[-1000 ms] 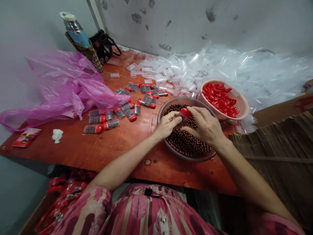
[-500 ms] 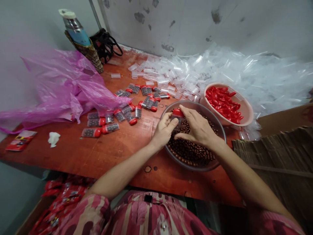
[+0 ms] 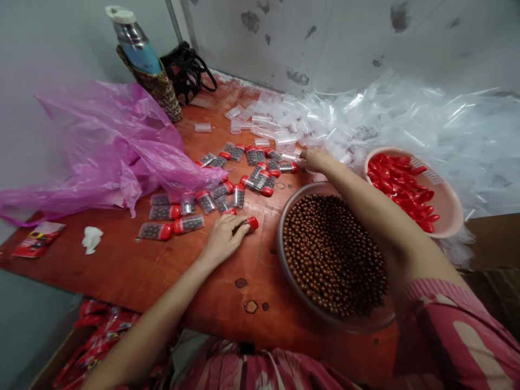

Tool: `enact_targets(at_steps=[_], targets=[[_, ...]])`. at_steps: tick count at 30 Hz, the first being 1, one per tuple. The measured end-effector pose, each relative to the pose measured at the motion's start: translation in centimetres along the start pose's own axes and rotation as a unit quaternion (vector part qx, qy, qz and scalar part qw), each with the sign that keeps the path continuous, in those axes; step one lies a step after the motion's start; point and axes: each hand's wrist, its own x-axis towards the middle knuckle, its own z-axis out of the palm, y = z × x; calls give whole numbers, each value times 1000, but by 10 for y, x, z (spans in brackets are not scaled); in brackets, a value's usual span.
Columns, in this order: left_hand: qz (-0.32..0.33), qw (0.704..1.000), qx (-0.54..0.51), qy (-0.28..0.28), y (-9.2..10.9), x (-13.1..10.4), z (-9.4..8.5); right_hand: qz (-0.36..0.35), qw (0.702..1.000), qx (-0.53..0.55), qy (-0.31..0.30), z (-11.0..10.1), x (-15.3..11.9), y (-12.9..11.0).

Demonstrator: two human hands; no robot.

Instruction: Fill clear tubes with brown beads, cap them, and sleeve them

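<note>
both hands have left the space over the basin (image 3: 280, 244) since the earlier frame: the left hand (image 3: 227, 235) has gone leftward with a red-capped container (image 3: 252, 222), and the right hand (image 3: 318, 160) has reached forward. under it all is the reddish-brown table (image 3: 260, 271). clear containers (image 3: 422, 119) spread in a wide pile along its far side, and a pink plastic bag (image 3: 150, 149) lies crumpled at left. the basin, partly beneath the right arm, holds brown beads (image 3: 329, 254); beside it a pink basket (image 3: 449, 211) holds red caps (image 3: 400, 184). filled containers (image 3: 206, 201) lie loosely between bag and basin. the left hand grips the red-capped container near them, low over the table, its body mostly hidden. the right hand's fingertips are at the clear pile's near edge; whether they grasp one, i cannot tell.
</note>
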Motion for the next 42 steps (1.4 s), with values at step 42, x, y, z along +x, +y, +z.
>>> enact_targets(at_steps=[42], targets=[[263, 947, -116, 142, 100, -29, 55, -370, 919, 7, 134, 51, -221, -6]])
